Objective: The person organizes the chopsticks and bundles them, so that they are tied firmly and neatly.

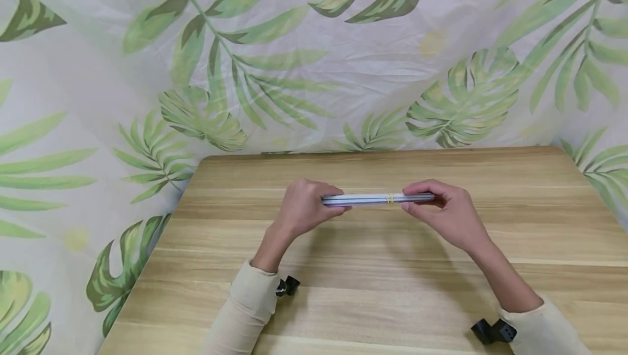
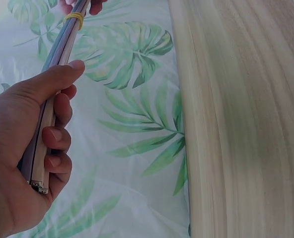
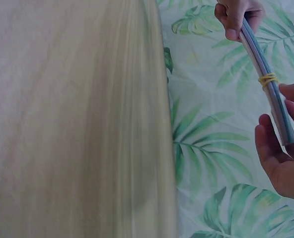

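A slim bundle of long, thin sticks (image 1: 363, 199), white, blue and grey, is held level above the table between both hands. Around it, right of the middle in the head view, goes a yellow rubber band (image 1: 390, 198). My left hand (image 1: 305, 205) grips the left end; in the left wrist view its thumb lies along the top and the fingers (image 2: 57, 138) curl round the side. At the other end, my right hand (image 1: 444, 210) has thumb and fingers on either side of the bundle, beyond the band. The right wrist view shows the bundle's end near the palm.
Beneath the hands lies a wood-grain table (image 1: 373, 300), with the arms' shadows on it. Behind and left of it hangs a white cloth (image 1: 363, 66) with green leaf prints. Small black cameras (image 1: 289, 286) sit at both cuffs.
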Tool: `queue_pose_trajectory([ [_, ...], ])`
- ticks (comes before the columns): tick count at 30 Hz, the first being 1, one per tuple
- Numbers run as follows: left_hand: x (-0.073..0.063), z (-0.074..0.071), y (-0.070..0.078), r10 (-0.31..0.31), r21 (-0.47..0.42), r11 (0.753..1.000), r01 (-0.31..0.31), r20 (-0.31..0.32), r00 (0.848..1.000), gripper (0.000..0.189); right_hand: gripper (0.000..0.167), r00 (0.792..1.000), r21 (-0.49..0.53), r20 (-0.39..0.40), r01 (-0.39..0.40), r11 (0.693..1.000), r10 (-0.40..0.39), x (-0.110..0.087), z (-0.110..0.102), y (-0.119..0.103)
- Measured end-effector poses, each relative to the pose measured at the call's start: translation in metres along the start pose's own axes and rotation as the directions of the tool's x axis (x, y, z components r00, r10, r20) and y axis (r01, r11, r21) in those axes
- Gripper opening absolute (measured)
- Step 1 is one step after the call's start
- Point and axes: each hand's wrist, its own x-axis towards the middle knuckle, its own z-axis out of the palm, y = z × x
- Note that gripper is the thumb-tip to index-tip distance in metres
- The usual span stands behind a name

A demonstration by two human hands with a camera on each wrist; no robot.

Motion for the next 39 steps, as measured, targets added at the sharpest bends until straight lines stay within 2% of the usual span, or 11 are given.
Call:
queue_pose_trajectory([
  [3,0.0,-0.001,0.001,0.009,-0.007,1.0,-0.009,0.015,1.0,0.018,0.017,0.997,-0.091,0.01,0.076,0.993,-0.075,0.0,0.001,-0.001],
  [9,0.0,-0.002,0.003,0.015,-0.01,1.0,-0.015,0.027,1.0,0.014,0.017,0.986,-0.181,0.03,0.164,0.97,-0.161,0.002,0.007,-0.003],
  [16,0.0,-0.002,0.006,0.024,0.001,1.0,-0.024,0.027,0.999,0.015,0.019,0.984,-0.205,0.097,0.166,0.965,-0.149,0.008,0.016,-0.012],
  [24,0.001,-0.001,0.008,0.052,0.039,0.998,-0.053,0.016,0.999,0.018,0.02,0.975,-0.274,0.125,0.21,0.938,-0.182,0.012,0.027,-0.02],
  [31,0.002,0.0,0.011,0.056,0.057,0.997,-0.058,0.03,0.998,0.019,0.021,0.968,-0.223,0.16,0.227,0.948,-0.194,0.014,0.035,-0.023],
  [35,0.002,0.001,0.012,0.059,0.069,0.996,-0.062,0.039,0.997,0.019,0.023,0.963,-0.222,0.191,0.23,0.948,-0.189,0.015,0.034,-0.024],
  [39,0.002,0.002,0.013,0.048,0.065,0.997,-0.051,0.035,0.998,0.018,0.03,0.965,-0.259,0.186,0.23,0.938,-0.185,0.015,0.026,-0.023],
])
